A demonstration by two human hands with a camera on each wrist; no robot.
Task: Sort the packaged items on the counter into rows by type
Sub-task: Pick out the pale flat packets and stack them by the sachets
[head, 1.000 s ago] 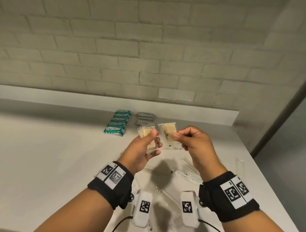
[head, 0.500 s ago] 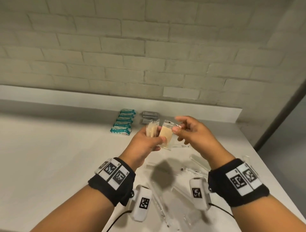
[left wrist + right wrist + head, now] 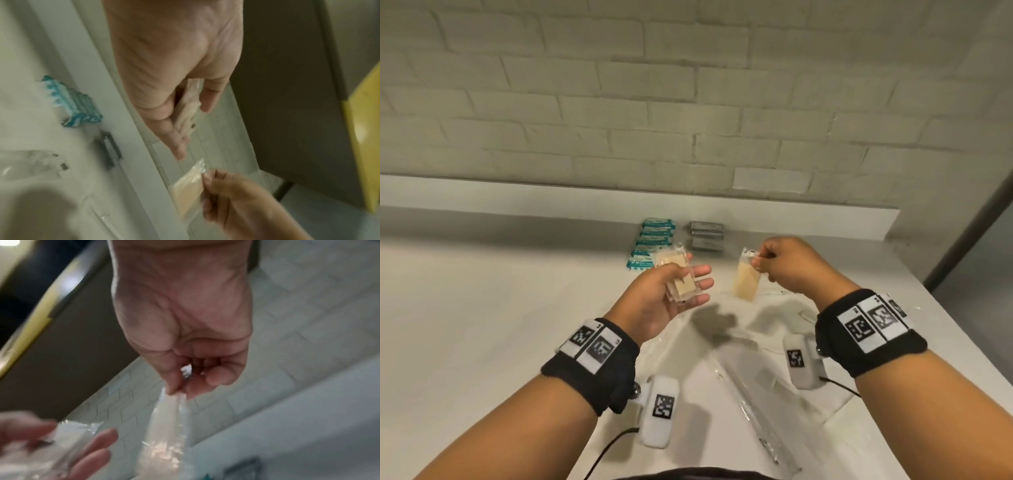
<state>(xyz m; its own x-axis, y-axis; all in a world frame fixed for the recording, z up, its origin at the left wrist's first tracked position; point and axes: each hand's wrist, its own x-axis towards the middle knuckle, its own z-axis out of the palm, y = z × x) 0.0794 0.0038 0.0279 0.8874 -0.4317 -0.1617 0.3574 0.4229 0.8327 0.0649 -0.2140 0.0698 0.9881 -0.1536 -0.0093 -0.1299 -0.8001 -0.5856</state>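
My left hand point(image 3: 690, 279) is held palm up above the counter and grips a small stack of clear packets with beige contents point(image 3: 678, 282), thumb on top, fingers straight beneath. In the left wrist view the stack point(image 3: 188, 112) sits between thumb and fingers. My right hand point(image 3: 759, 261) pinches the top edge of another beige packet point(image 3: 747, 282), which hangs down a short way right of the left hand; the pinch point(image 3: 176, 391) shows in the right wrist view. A row of teal packets point(image 3: 652, 245) and a stack of grey packets point(image 3: 707, 234) lie near the back ledge.
Long clear packets point(image 3: 760, 401) and a comb in a clear wrap point(image 3: 739, 342) lie scattered on the white counter point(image 3: 482, 325) below my hands. The brick wall and low ledge point(image 3: 791, 222) close off the back. The counter's edge runs down the right side.
The two hands, close together with the packets touching half a second ago, have moved apart. The right hand now carries one beige packet to the right, dangling from its top edge.
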